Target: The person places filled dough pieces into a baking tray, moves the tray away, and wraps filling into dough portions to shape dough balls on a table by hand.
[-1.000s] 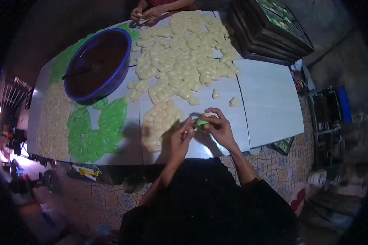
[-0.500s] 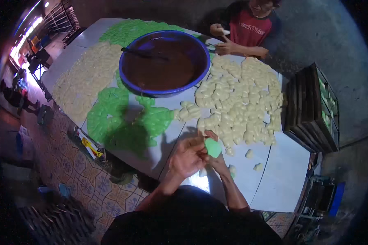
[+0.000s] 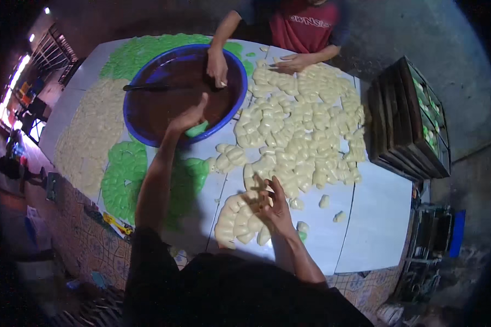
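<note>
My left hand (image 3: 187, 117) reaches over the near rim of a blue basin (image 3: 130, 121) with its thumb raised. A flat green dough piece (image 3: 197, 129) is held under its fingers. Dark brown filling (image 3: 163, 109) lies in the basin, where a dark-handled utensil (image 3: 147, 87) rests. Nearer to me, my right hand (image 3: 278, 210) hovers beside a cluster of cream dough pieces (image 3: 240, 218), its fingers apart and slightly curled, holding nothing visible. A small green-and-cream piece (image 3: 303, 231) lies by its wrist.
Flat green pieces (image 3: 124, 180) and a wide spread of cream pieces (image 3: 305, 131) cover much of the white table (image 3: 376, 218). Across it, a person in a red shirt (image 3: 303, 27) has one hand (image 3: 217, 68) over the basin. Stacked dark trays (image 3: 403, 120) stand at the right edge.
My left hand has moved forward and left to the basin with the green dough piece. My right hand has separated from it. The other person has reached over the basin. The view has shifted.
</note>
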A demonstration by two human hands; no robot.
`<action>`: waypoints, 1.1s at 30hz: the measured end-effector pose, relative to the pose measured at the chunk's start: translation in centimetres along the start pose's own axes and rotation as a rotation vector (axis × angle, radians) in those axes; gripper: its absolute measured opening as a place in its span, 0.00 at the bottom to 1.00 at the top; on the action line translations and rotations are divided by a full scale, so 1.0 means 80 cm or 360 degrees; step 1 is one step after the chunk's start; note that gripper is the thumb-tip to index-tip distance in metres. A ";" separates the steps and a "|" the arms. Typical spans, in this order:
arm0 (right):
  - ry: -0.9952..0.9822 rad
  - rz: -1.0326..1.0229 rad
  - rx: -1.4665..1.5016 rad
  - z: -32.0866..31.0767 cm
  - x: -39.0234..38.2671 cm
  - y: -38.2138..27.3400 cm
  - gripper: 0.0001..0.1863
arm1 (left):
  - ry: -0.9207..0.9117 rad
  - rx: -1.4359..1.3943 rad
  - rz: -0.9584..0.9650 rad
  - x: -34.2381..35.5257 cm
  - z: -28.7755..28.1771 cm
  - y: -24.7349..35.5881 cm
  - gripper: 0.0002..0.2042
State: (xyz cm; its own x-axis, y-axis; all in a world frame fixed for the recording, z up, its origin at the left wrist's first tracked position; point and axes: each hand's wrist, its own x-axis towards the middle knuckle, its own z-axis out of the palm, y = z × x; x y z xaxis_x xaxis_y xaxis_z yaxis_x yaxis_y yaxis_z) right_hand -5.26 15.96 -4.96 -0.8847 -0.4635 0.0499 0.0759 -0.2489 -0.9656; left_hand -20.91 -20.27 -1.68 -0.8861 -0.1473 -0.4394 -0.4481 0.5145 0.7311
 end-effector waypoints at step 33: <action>0.0583 0.0244 -0.0258 -0.104 -0.237 -0.030 0.31 | -0.0277 -0.0667 0.0803 -0.374 0.451 0.050 0.22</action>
State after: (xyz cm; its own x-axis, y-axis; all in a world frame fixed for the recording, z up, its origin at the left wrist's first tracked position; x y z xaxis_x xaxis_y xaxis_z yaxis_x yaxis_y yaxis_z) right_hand 7.52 32.40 -5.66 -0.9760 -0.1448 -0.1629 0.1717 -0.0501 -0.9839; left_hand 8.12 16.70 -4.45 -0.9825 0.1812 -0.0435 -0.0240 0.1082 0.9938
